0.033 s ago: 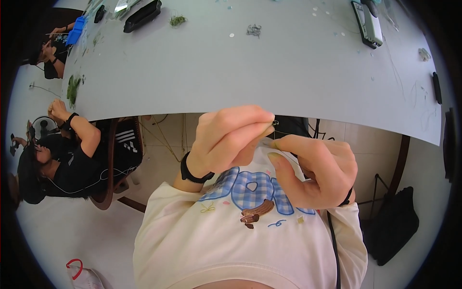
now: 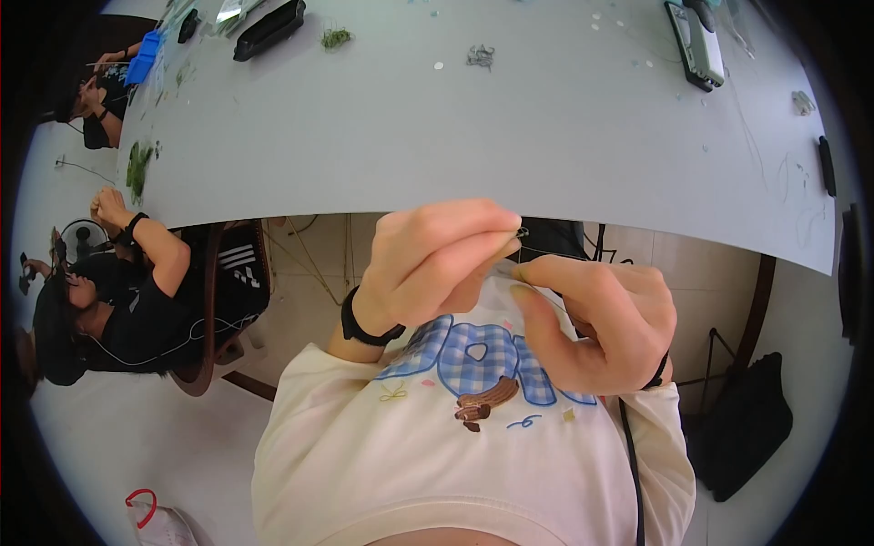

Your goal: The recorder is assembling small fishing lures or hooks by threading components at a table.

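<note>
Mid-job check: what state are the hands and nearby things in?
Left hand, pinched on dark piece
Dark piece, held, partly hidden
Right hand, curled, grip unclear
Green tangle, bunched on table
Grey tangle, bunched on table
Silver-and-black tool, lying on table, unheld
Black tray, contents unclear

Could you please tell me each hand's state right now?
Left hand: closed, pinching a small dark piece.
Right hand: thumb and forefinger close together; whether holding anything cannot be told.

Table (image 2: pixel 455 136) before the wearer. Far side, on top: tray (image 2: pixel 269 30) left, stapler (image 2: pixel 698 47) right, thread tangle (image 2: pixel 480 57) between. Left hand (image 2: pixel 432 259) at near edge, right hand (image 2: pixel 601 318) just right of it. Co-worker (image 2: pixel 114 305) well left, on chair (image 2: pixel 210 300). Bag (image 2: pixel 164 528) behind co-worker, lower left.
</note>
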The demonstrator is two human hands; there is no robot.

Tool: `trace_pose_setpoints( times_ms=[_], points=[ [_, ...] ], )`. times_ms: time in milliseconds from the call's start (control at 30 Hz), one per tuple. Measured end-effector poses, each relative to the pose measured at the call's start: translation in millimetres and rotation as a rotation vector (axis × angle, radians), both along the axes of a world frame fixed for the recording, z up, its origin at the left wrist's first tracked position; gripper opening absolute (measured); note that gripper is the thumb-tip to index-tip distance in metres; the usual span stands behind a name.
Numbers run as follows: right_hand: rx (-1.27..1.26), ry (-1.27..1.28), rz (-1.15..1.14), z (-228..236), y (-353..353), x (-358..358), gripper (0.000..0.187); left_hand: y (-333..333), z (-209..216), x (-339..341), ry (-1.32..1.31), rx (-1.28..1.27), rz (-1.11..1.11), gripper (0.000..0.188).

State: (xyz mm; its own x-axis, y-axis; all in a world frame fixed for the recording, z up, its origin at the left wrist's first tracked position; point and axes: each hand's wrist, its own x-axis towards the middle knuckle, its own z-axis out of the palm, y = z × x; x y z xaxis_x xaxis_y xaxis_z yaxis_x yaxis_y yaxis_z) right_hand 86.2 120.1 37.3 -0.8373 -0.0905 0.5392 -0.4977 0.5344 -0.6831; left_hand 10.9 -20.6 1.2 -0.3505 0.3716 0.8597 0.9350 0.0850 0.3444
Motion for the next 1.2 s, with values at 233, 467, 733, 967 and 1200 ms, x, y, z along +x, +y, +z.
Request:
trace_pose_setpoints(
  times_ms=[233,467,733,967,1200],
  points=[
    [-0.086,-0.121,-0.012,8,5,-6,0.014,-3,0,0,0.051,-0.058,-0.019,0.017],
    [-0.147,-0.094,-0.096,6,6,-14,0.013,1,2,2,0.019,-0.045,-0.050,0.022],
    [-0.138,-0.115,-0.088,4,6,-18,0.009,0,2,6,-0.006,-0.026,-0.045,0.018],
    [-0.197,-0.220,-0.047,-2,7,-21,0.006,-4,2,5,0.056,-0.013,-0.015,0.011],
    [-0.295,-0.314,0.057,-7,8,-25,0.005,-9,2,4,0.068,0.022,-0.078,0.027]
  ],
)
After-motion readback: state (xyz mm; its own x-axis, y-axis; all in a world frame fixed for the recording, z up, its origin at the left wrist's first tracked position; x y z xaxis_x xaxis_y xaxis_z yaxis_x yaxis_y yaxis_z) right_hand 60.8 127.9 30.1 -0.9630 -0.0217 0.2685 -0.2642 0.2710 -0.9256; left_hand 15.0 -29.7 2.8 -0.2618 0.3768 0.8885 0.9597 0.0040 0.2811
